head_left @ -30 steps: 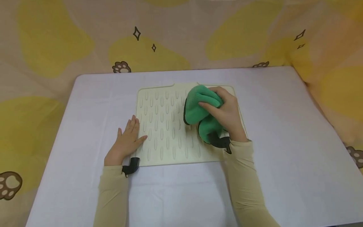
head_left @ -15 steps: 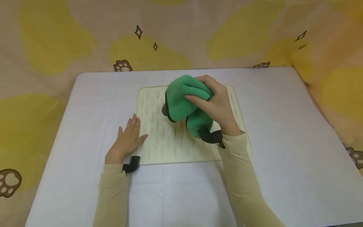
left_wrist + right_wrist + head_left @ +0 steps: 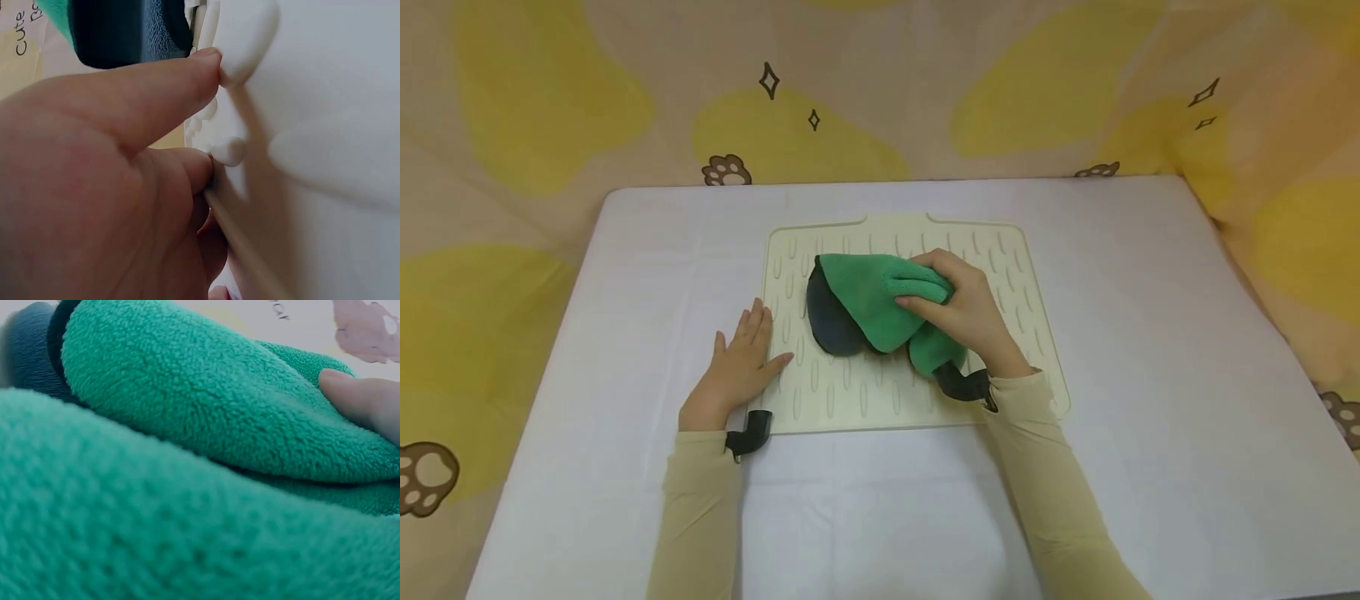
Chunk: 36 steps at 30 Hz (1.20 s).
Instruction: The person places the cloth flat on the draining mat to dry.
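Note:
My right hand (image 3: 966, 312) grips a bunched plush cloth (image 3: 872, 292), green on one face and dark blue on the other, over the middle of a cream ridged mat (image 3: 865, 408). In the right wrist view the cloth's green folds (image 3: 187, 394) fill most of the picture, with the thumb pressed against them. A dark blue flap hangs on the cloth's left side. My left hand (image 3: 733, 367) lies with straight fingers at the mat's left edge, its thumb on the mat. The left wrist view shows that hand (image 3: 112, 162) close to the mat's raised ridges.
The mat lies on a white-covered table (image 3: 1150, 375). A patterned yellow and beige curtain (image 3: 880, 100) hangs behind the table and along its sides. A black curved piece (image 3: 748, 433) is worn at the left wrist, and a similar one (image 3: 962, 383) at the right.
My right hand has carried the cloth leftward across the mat, rising and then coming lower. More of the dark blue side now shows. The left hand has stayed in place.

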{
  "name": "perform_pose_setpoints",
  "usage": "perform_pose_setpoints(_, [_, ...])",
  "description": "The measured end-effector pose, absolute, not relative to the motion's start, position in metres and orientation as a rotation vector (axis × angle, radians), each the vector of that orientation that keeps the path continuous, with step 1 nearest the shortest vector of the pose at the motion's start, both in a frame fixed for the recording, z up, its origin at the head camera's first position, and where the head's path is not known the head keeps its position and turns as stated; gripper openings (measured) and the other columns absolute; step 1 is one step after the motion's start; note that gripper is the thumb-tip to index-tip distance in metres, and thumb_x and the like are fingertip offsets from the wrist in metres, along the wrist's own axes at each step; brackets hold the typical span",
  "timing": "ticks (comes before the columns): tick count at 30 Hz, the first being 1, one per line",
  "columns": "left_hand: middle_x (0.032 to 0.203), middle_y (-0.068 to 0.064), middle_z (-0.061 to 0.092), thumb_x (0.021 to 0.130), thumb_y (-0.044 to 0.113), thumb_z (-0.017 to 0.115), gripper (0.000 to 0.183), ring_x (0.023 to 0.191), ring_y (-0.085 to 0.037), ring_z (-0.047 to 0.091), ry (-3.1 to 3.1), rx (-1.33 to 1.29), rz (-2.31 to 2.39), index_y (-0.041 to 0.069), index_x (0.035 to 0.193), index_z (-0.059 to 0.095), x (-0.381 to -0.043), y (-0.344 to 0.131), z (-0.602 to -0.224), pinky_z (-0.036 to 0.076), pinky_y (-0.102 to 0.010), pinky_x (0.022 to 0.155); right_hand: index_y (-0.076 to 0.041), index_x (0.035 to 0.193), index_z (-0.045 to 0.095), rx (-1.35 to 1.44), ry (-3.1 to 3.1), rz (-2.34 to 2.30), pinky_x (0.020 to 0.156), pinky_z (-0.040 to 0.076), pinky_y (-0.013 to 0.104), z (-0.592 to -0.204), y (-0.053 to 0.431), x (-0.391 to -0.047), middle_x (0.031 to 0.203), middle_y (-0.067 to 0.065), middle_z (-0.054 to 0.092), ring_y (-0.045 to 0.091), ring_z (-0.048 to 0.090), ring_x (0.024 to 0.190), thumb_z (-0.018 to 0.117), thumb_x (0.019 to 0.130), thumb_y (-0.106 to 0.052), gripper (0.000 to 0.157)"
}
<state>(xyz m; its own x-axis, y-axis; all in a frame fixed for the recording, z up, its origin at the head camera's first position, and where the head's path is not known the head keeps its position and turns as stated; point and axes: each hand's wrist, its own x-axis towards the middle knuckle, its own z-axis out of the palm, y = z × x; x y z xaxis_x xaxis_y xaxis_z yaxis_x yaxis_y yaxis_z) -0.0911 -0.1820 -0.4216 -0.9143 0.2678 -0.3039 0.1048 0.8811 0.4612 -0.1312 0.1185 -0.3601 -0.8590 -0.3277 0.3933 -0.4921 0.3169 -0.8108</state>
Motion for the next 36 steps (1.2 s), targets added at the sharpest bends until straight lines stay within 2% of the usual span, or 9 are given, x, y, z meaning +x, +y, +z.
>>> perform_pose_setpoints(7, [0.154,-0.02,-0.011,0.099,0.032,0.044,0.075,0.141,-0.036,-0.009,2.676,0.269,0.622,-0.008,0.147,0.002,-0.093,-0.184,-0.423,-0.006,-0.065,0.105,-0.006,0.108,0.064,0.773,-2.728,1.608,0.08,0.047,0.035,-0.376,0.118,-0.135,0.103,0.006,0.064,0.018,0.058,0.089,0.077,0.079,-0.014,0.032])
perform_pose_setpoints(17, [0.154,-0.021,-0.01,0.099,0.032,0.045,0.076,0.141,-0.037,-0.008,2.682,0.268,0.624,-0.009,0.146,0.003,-0.096,-0.185,-0.421,-0.006,-0.066,0.104,-0.012,0.105,0.066,0.875,-2.919,1.605,0.085,0.046,0.034,-0.405,0.115,-0.142,0.101,0.0,0.064,0.015,0.057,0.092,0.075,0.082,-0.018,0.026])
perform_pose_setpoints(23, [0.154,-0.021,-0.01,0.099,0.032,0.046,0.076,0.141,-0.038,-0.007,2.687,0.272,0.614,-0.009,0.146,0.003,-0.097,-0.186,-0.42,-0.006,-0.067,0.104,-0.012,0.108,0.065,0.885,-2.937,1.605,0.087,0.046,0.036,-0.407,0.116,-0.143,0.105,0.001,0.064,0.017,0.057,0.096,0.076,0.081,-0.021,0.031])
perform_pose_setpoints(27, [0.154,-0.021,-0.008,0.099,0.033,0.046,0.075,0.141,-0.038,-0.005,2.677,0.26,0.635,-0.009,0.146,0.005,-0.096,-0.187,-0.415,-0.003,-0.066,0.105,-0.013,0.116,0.062,0.858,-2.956,1.639,0.091,0.044,0.037,-0.398,0.122,-0.143,0.113,0.002,0.062,0.017,0.055,0.102,0.075,0.082,-0.026,0.038])
perform_pose_setpoints(32, [0.153,-0.026,0.01,0.1,0.032,0.045,0.066,0.14,-0.041,0.009,2.665,0.244,0.738,-0.008,0.145,0.02,-0.095,-0.184,-0.398,0.008,-0.059,0.109,-0.009,0.123,0.059,0.813,-2.834,1.734,0.096,0.04,0.039,-0.386,0.137,-0.146,0.123,0.005,0.058,0.019,0.052,0.111,0.068,0.089,-0.025,0.039])
perform_pose_setpoints(36, [0.141,-0.026,0.04,0.099,0.031,0.048,0.054,0.129,-0.041,0.037,2.721,0.228,0.931,-0.007,0.138,0.041,-0.106,-0.174,-0.391,0.029,-0.053,0.105,-0.001,0.118,0.06,0.68,-2.7,1.739,0.092,0.042,0.039,-0.38,0.152,-0.154,0.118,0.012,0.061,0.023,0.054,0.107,0.06,0.094,-0.019,0.03])
